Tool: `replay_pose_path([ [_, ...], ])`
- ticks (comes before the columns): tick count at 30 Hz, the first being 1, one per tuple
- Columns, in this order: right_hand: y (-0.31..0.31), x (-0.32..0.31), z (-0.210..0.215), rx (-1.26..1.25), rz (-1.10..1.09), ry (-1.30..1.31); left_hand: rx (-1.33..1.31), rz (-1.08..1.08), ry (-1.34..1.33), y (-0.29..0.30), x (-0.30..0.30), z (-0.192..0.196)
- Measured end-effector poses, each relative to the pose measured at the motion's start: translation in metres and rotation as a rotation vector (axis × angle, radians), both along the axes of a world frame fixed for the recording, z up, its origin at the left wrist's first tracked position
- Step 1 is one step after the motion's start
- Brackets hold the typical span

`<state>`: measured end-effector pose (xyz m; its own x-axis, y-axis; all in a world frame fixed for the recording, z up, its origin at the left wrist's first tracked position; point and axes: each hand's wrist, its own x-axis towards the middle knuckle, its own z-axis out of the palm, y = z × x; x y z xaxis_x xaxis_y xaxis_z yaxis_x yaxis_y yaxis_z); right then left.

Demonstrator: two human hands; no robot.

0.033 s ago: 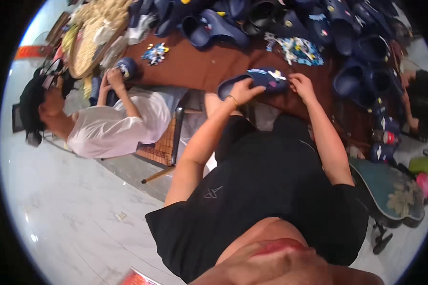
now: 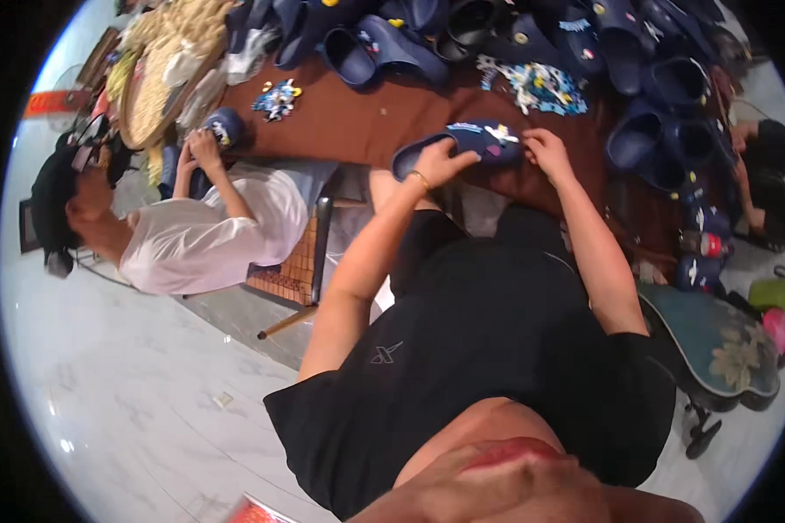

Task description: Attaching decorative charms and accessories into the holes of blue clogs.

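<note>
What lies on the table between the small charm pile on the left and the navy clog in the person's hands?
Only bare brown tabletop between the charm pile and the clog, per the head view.

brown surface | heap of navy clogs along far edge | pile of colourful charms | co-worker in white shirt seated left | wooden chair | marble floor

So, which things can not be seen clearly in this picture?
- Head view: the left hand covers part of the navy clog.
- The small charm under the right hand is too small to tell.
- The pile of clogs is cut off by the top edge.
</note>
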<state>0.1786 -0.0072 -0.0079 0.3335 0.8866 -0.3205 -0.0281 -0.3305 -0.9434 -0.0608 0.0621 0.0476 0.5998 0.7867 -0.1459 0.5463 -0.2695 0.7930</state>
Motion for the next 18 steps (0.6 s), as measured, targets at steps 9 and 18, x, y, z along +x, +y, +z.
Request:
replay_pose_path([
  [9, 0.013, 0.014, -0.016, 0.001, -0.013, -0.425, -0.228, 0.398, -0.141, -0.012, 0.027, -0.032],
  [18, 0.056, 0.011, 0.005, -0.126, -0.063, -1.009, -0.992, 0.53, -0.985, -0.003, 0.022, -0.033],
])
